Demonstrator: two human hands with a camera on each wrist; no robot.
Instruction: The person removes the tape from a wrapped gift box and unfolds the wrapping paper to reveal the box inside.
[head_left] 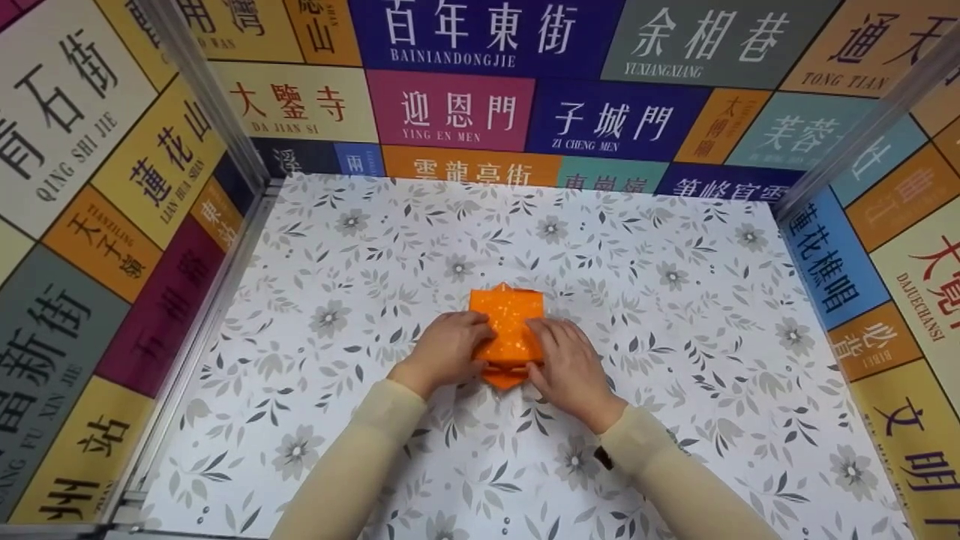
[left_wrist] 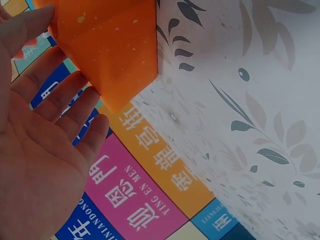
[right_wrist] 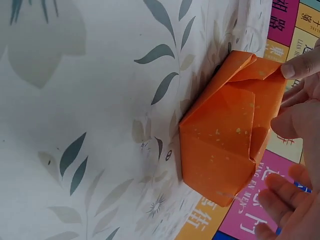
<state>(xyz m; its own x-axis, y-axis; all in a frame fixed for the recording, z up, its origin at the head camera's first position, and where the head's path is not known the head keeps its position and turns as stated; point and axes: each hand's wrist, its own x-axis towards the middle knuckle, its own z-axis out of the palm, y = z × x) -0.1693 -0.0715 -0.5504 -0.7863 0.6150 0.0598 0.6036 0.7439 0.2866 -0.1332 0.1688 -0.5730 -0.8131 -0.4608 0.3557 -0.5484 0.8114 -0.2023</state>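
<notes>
A folded orange paper box (head_left: 507, 322) with small gold flecks sits on the flowered tabletop between my two hands. My left hand (head_left: 450, 349) lies along its left side, thumb (left_wrist: 35, 25) at the paper and the other fingers loosely extended against the edge. On the opposite side my right hand (head_left: 574, 367) has its fingertips on the upper right edge and its thumb by the near end. Seen from the right wrist, the box (right_wrist: 220, 145) shows overlapping folds and a pointed end, with the right fingers (right_wrist: 280, 200) spread beside it.
White paper with grey flowers and leaves covers the tabletop (head_left: 337, 255). Panels of coloured street-name signs (head_left: 457, 112) stand along the back, left and right, with metal rails (head_left: 217, 97) at the corners.
</notes>
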